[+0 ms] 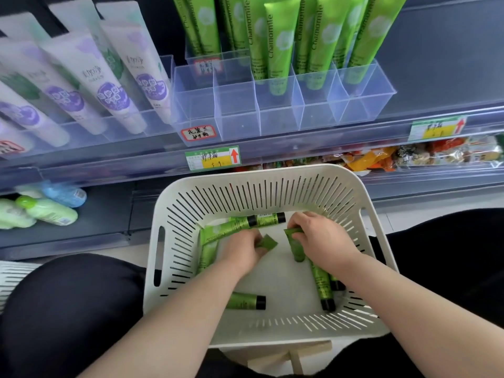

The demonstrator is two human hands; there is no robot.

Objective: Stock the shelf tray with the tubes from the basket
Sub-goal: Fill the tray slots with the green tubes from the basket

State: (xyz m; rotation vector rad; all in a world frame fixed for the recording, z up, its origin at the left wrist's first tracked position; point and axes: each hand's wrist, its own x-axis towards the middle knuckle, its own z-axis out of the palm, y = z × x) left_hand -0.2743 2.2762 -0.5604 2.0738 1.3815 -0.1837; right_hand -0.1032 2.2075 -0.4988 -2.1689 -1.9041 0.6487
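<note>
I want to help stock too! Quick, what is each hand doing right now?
Left hand: closed, holding a small green tube inside the basket.
Right hand: closed, holding a second green tube.

Basket (268, 170): before you, below the shelf tray (240, 115).
Loose tubes (245, 301): in the basket, around your hands.
Left hand (240, 252): in the basket, left of your right hand (319, 236).
Standing tubes (281, 50): in the tray's middle and right compartments.

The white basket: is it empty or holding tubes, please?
Not empty: green Chamomile tubes lie in the basket; left hand and right hand each grip one.
</note>
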